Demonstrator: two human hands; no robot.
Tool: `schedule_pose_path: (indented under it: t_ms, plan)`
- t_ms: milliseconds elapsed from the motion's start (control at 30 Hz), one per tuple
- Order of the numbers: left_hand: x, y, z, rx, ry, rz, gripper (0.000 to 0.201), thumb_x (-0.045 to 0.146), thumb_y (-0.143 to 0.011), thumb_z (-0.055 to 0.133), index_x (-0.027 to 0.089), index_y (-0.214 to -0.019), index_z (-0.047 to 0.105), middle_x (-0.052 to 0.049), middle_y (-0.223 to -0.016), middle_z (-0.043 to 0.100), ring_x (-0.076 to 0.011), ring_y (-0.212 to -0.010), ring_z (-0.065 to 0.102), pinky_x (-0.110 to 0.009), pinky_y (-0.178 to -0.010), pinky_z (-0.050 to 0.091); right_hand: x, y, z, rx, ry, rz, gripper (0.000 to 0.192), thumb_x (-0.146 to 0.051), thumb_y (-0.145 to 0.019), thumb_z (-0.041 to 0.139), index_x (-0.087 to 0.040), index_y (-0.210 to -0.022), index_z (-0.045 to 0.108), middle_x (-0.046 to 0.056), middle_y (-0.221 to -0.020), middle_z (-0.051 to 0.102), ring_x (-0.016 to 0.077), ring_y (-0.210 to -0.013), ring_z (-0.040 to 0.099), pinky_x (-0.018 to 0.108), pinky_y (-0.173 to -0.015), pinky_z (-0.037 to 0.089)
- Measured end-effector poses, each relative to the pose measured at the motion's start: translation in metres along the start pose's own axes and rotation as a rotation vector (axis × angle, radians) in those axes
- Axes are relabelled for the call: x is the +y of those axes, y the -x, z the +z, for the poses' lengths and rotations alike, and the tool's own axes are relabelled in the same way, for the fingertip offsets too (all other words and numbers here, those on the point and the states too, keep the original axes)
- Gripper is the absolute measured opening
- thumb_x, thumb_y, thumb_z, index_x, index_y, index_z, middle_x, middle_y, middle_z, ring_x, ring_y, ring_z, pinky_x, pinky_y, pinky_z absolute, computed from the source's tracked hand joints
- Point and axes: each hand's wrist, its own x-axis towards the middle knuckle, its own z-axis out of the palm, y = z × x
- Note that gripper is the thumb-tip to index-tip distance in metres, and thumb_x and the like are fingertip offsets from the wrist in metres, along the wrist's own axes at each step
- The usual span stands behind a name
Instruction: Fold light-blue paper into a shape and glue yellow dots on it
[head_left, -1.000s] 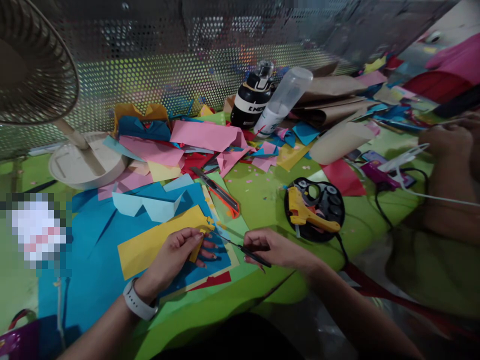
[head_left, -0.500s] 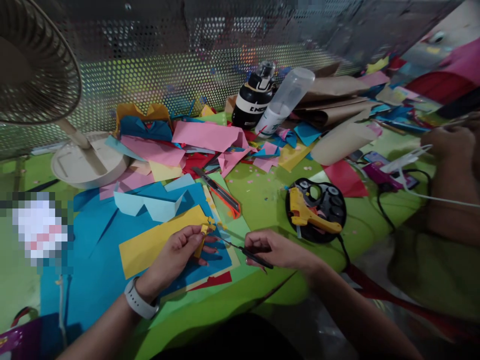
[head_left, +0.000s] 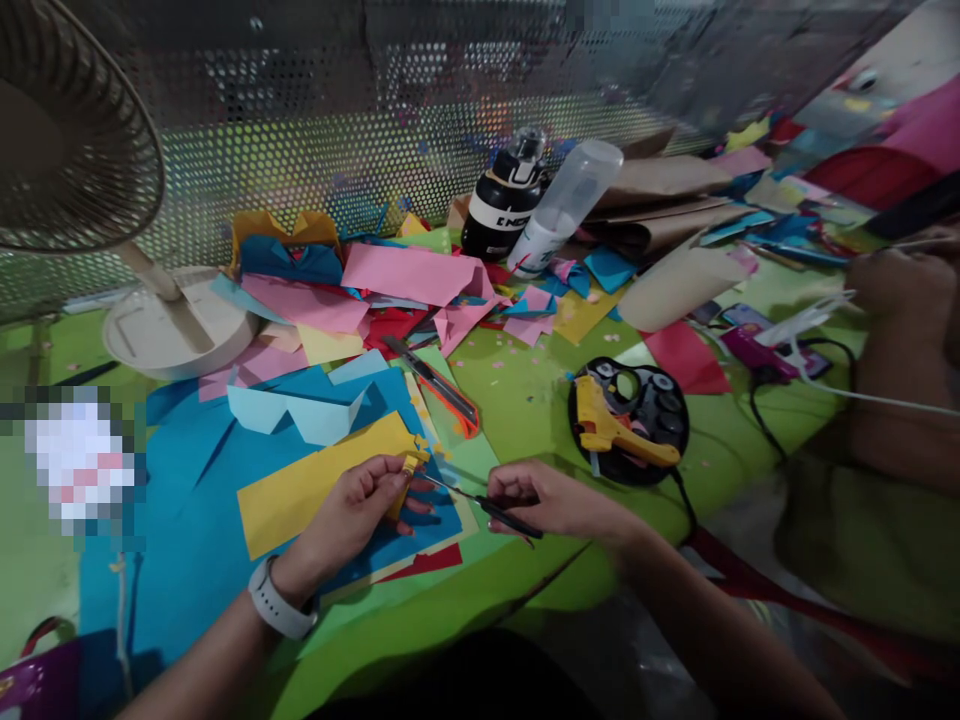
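My left hand (head_left: 379, 492) pinches a small folded piece of yellow paper (head_left: 409, 470) between thumb and fingers. In my right hand (head_left: 529, 492) is a pair of black-handled scissors (head_left: 510, 517), its blades pointing left at the yellow paper's edge. Whether the blades are on the paper I cannot tell. Little yellow scraps lie just beyond my left fingertips. Beneath that hand are a yellow paper strip (head_left: 300, 500) and stacked blue sheets (head_left: 202, 545). A pale blue cut-out (head_left: 292, 408) rests behind the strip.
A box cutter (head_left: 439, 385) lies behind my hands. To the right, a yellow glue gun (head_left: 626, 430) sits on a black tray (head_left: 589, 395). A fan (head_left: 180, 320), a black bottle (head_left: 495, 215), a clear bottle (head_left: 562, 205) and coloured paper stand behind. Another person's hand (head_left: 904, 285) is at far right.
The scissors' blades have shifted slightly left and down toward the yellow paper. My left hand keeps its pinch, nearly still. The view has moved very slightly.
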Motion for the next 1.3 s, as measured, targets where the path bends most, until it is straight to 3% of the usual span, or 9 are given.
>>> schedule_pose_path:
  t_ms: [400, 633, 833, 1067, 1300]
  plan:
    - [-0.0023, -0.0020, -0.0020, -0.003, 0.016, 0.006, 0.035, 0.046, -0.084, 0.065, 0.016, -0.099, 0.057, -0.015, -0.106, 0.072, -0.0227, -0.083, 0.073, -0.028, -0.062, 0.054, -0.0091, 0.0030, 0.0022, 0.033, -0.010, 0.027, 0.048, -0.057, -0.063, 0.078, -0.017, -0.069, 0.053, -0.005, -0.058, 0.056, 0.0069, -0.052, 0.047, 0.020, -0.049, 0.033]
    - [0.0032, 0.0023, -0.0011, 0.010, -0.007, 0.045, 0.049, 0.044, -0.089, 0.060, 0.018, -0.128, 0.048, -0.014, -0.114, 0.069, -0.0214, -0.092, 0.070, -0.028, -0.068, 0.054, -0.0072, 0.0014, 0.0019, 0.073, -0.060, 0.006, 0.050, -0.057, -0.059, 0.081, -0.018, -0.067, 0.051, -0.007, -0.056, 0.052, 0.0062, -0.049, 0.046, 0.020, -0.047, 0.034]
    - [0.0036, 0.0020, 0.0003, 0.070, 0.002, 0.057, 0.052, 0.045, -0.089, 0.059, 0.023, -0.132, 0.042, -0.009, -0.111, 0.069, -0.0194, -0.085, 0.070, -0.026, -0.057, 0.055, -0.0068, 0.0015, 0.0010, 0.064, -0.043, 0.006, 0.049, -0.058, -0.063, 0.078, -0.018, -0.068, 0.050, -0.007, -0.056, 0.051, 0.0061, -0.050, 0.046, 0.020, -0.048, 0.035]
    - [0.0010, 0.0010, -0.0035, 0.039, 0.131, 0.064, 0.055, 0.031, -0.084, 0.070, 0.022, -0.131, 0.043, -0.012, -0.116, 0.069, -0.0213, -0.102, 0.068, -0.030, -0.083, 0.052, -0.0011, 0.0007, -0.0008, 0.068, -0.030, -0.002, 0.050, -0.060, -0.064, 0.077, -0.018, -0.070, 0.050, -0.005, -0.060, 0.055, 0.0071, -0.051, 0.050, 0.020, -0.048, 0.038]
    - [0.0006, 0.0014, -0.0033, -0.008, 0.122, 0.042, 0.049, 0.037, -0.088, 0.065, 0.021, -0.131, 0.047, -0.014, -0.120, 0.068, -0.0226, -0.097, 0.070, -0.036, -0.085, 0.053, 0.0002, 0.0010, -0.0015, 0.049, -0.032, 0.006, 0.050, -0.059, -0.064, 0.077, -0.018, -0.072, 0.051, -0.005, -0.059, 0.055, 0.0075, -0.051, 0.050, 0.020, -0.049, 0.039]
